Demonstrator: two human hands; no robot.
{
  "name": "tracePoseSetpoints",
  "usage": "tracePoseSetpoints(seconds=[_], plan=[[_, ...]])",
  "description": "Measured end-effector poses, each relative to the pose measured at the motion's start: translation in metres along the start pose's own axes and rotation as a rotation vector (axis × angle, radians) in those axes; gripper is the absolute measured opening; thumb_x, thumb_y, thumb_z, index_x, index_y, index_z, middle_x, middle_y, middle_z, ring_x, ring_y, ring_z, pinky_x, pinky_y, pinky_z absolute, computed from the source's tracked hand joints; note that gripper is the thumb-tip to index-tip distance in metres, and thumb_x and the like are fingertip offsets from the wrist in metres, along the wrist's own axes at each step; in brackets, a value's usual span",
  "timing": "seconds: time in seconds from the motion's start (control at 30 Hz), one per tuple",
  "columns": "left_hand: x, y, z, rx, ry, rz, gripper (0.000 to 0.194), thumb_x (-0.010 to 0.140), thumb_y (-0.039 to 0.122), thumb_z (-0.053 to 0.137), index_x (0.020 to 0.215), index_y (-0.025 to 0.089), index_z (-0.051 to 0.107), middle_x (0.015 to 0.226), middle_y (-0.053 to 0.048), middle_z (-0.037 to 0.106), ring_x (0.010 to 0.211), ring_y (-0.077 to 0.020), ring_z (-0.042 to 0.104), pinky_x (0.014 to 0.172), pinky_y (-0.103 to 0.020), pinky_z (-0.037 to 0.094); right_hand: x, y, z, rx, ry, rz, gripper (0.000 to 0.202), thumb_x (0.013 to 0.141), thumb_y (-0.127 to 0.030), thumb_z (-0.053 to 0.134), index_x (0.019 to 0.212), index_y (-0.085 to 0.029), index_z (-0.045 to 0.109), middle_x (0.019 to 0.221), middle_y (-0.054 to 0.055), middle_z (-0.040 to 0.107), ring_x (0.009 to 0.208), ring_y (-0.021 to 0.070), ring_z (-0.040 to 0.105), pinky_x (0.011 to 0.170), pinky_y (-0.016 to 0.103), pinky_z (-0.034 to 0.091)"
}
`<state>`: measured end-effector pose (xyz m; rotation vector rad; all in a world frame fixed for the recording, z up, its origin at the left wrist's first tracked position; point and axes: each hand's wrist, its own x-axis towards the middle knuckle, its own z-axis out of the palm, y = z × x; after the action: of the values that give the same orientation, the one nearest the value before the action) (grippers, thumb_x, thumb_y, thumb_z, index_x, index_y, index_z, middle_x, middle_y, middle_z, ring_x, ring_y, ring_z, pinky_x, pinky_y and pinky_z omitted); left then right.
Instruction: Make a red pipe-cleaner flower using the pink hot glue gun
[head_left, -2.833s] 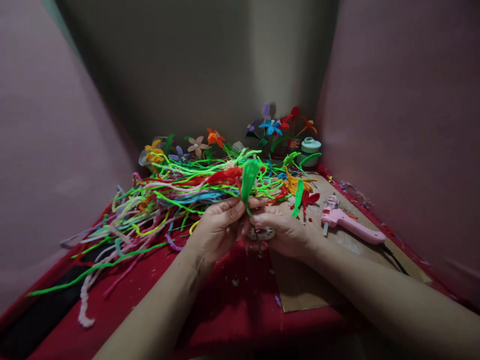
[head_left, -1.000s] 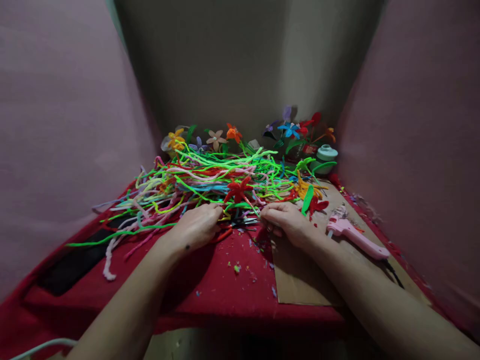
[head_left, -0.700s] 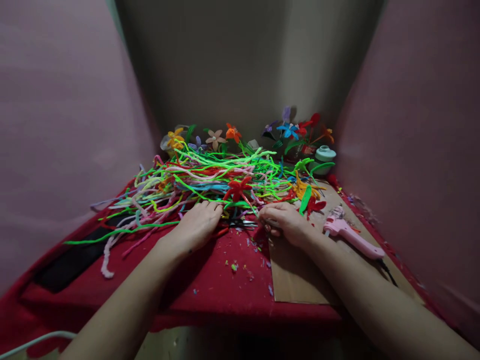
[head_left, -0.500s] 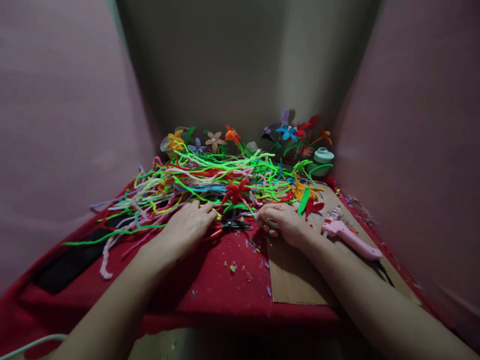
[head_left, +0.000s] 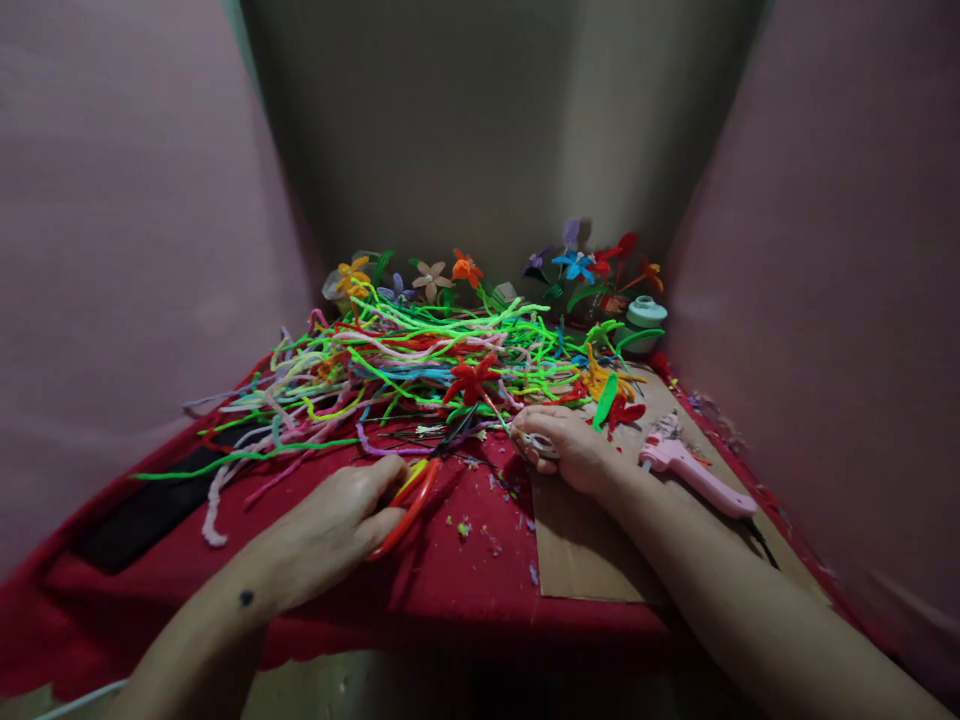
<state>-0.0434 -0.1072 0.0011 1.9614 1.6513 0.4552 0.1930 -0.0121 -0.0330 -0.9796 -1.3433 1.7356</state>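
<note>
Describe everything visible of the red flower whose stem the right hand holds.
The red flower has several narrow, fuzzy petals, like pipe cleaner. Its thin stem, reddish near the petals and greenish lower, slants down to the right hand, which grips it. The flower shows before the multicoloured strands; whether they touch is unclear.

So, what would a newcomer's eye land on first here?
Most likely the heap of bright fuzzy strands across the back of the red cloth. Next, perhaps, the red flower at its near edge, its stem running to the right hand, and the orange-handled tool in the left hand. Then the pink glue gun on the cardboard.
</note>
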Motion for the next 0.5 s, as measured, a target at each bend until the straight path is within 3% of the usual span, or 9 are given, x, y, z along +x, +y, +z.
tracePoseSetpoints(seconds=[0.13, 0.23, 0.3, 0.5], plan=[[-0.011, 0.007, 0.034, -0.765, -0.194, -0.059, 0.022, 0.074, 0.038, 0.056, 0.079, 0.017, 0.052, 0.052, 0.003, 0.051, 0.041, -0.0077, 0.042, 0.042, -0.019, 0.034, 0.001, 0.004, 0.000, 0.022, -0.040, -0.028, 0.014, 0.067, -0.027, 0.059, 0.060, -0.016, 0.052, 0.046, -0.004, 0.044, 0.038, 0.0062, 0.032, 0.032, 0.018, 0.017], [-0.021, 0.014, 0.059, -1.073, -0.373, -0.114, 0.020, 0.073, 0.033, 0.057, 0.079, 0.014, 0.053, 0.049, 0.000, 0.053, 0.031, -0.0054, 0.038, 0.034, -0.017, 0.027, 0.002, 0.005, 0.000, 0.052, -0.074, -0.043, 0.016, 0.070, -0.027, 0.058, 0.060, -0.016, 0.053, 0.046, -0.003, 0.045, 0.037, 0.0061, 0.032, 0.032, 0.020, 0.018], [-0.025, 0.021, 0.071, -1.192, -0.486, -0.146, 0.019, 0.073, 0.030, 0.054, 0.081, 0.012, 0.055, 0.049, -0.002, 0.056, 0.027, -0.0058, 0.037, 0.029, -0.016, 0.024, 0.002, 0.005, 0.001, 0.075, -0.097, -0.047, 0.018, 0.071, -0.029, 0.059, 0.062, -0.015, 0.054, 0.048, -0.002, 0.047, 0.037, 0.0058, 0.033, 0.032, 0.020, 0.019], [-0.026, 0.040, 0.082, -1.279, -0.560, -0.099, 0.013, 0.070, 0.022, 0.052, 0.073, 0.010, 0.058, 0.057, -0.008, 0.062, 0.036, -0.0112, 0.053, 0.031, -0.018, 0.037, 0.001, 0.006, 0.002, 0.093, -0.105, -0.022, 0.026, 0.070, -0.038, 0.065, 0.069, -0.013, 0.059, 0.051, -0.002, 0.051, 0.039, 0.0059, 0.041, 0.033, 0.018, 0.021]])
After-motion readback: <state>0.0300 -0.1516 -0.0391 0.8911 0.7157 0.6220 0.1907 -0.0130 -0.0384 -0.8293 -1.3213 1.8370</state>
